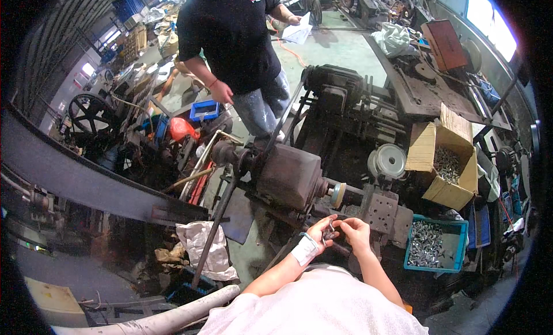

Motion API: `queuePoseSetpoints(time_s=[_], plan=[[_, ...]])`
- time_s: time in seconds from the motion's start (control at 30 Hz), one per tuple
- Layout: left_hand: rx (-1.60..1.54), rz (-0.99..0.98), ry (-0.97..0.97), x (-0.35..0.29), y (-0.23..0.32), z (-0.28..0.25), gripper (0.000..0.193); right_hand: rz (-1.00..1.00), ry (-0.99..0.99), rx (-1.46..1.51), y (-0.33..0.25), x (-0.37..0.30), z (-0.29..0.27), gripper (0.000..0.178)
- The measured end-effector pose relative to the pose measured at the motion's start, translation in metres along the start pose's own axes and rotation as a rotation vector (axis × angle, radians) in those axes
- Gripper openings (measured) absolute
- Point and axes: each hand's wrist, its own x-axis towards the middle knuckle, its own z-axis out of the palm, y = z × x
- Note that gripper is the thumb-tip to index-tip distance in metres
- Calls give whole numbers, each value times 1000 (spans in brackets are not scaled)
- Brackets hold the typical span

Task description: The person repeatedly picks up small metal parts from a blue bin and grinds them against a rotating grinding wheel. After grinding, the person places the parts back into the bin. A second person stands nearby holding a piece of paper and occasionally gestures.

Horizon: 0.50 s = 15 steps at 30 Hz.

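Cluttered workshop, pale greenish floor (345,38), junk and machinery along both sides; bright window upper right. Big dark grimy machine (291,176) fills the middle, belt running up from it, round gold-rimmed piece (338,195) on its right end. Co-worker (230,41) in a black T-shirt stands beyond it, papers (298,31) in one hand. Dark tabletop (443,101) upper right carries a white sack (394,39) and a reddish-brown box (443,44). Open cardboard box (450,192) below that, partly filled with small dull metal pieces; teal bin (435,270) nearer the person, shiny silver pieces heaped mostly to its left. Left hand (322,232) is palm up (white wrap at the wrist), fingers curled narrow around a small metal part (328,233): dark grey, some shine, exact shape too small to tell. It sits in front of the machine. Right hand (354,231) is just beside, fingers bunched close; can't tell if they grip it.
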Motion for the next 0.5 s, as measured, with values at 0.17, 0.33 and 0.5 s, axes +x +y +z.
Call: queuePoseSetpoints(time_s=[0.17,0.33,0.5], plan=[[84,32,51,-10,-2,8,29,-375,195,-562,7,-8,11,20],[130,111,33,-6,-9,4,29,-354,165,-722,1,-17,17,19],[155,106,22,-10,-13,7,28,-330,78,-643,18,-9,18,16]])
